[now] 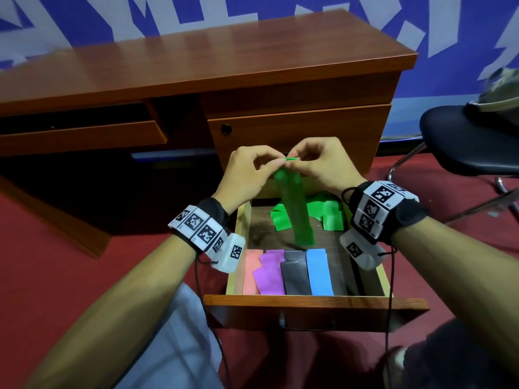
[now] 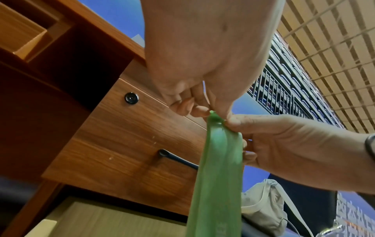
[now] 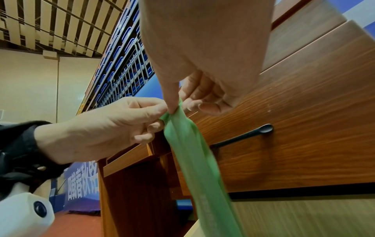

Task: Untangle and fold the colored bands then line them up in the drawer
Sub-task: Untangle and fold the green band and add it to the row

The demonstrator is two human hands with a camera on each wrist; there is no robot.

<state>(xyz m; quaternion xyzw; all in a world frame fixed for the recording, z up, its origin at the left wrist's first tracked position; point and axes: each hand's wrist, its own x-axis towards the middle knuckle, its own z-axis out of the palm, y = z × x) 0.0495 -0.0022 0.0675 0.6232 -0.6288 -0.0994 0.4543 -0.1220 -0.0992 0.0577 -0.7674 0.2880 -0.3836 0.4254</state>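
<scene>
On the left, the brown wooden table (image 1: 196,60) stands against the blue and white wall (image 1: 421,18), and its dark opening sits low on the left side. The red floor (image 1: 70,248) runs wide and bare to the left of the open wooden drawer (image 1: 309,301). The drawer is pulled out toward the person, with pale side walls on the left and right and a brown front edge closest to the person.

The left hand (image 1: 247,175) is up above the back of the drawer. Its grip is closed: thumb and fingers pinch the top end of the long green stretchy band (image 1: 300,217). The right hand (image 1: 323,167) is just beside it, touching it at the fingertips, and its grip pinches the same top end. The band hangs straight down from both grips, and its bottom end reaches down into the middle of the drawer.

In the front of the drawer four folded bands lie side by side: the pink band (image 1: 251,273), the purple band (image 1: 269,272), the grey band (image 1: 295,273) and the blue band (image 1: 318,272). There is bare dark drawer floor to the right of the blue one. At the back lies a loose heap of green bands (image 1: 325,213).

On the far right stands a black chair (image 1: 463,141) with a pale bag (image 1: 500,91) on it, well apart from the drawer.
</scene>
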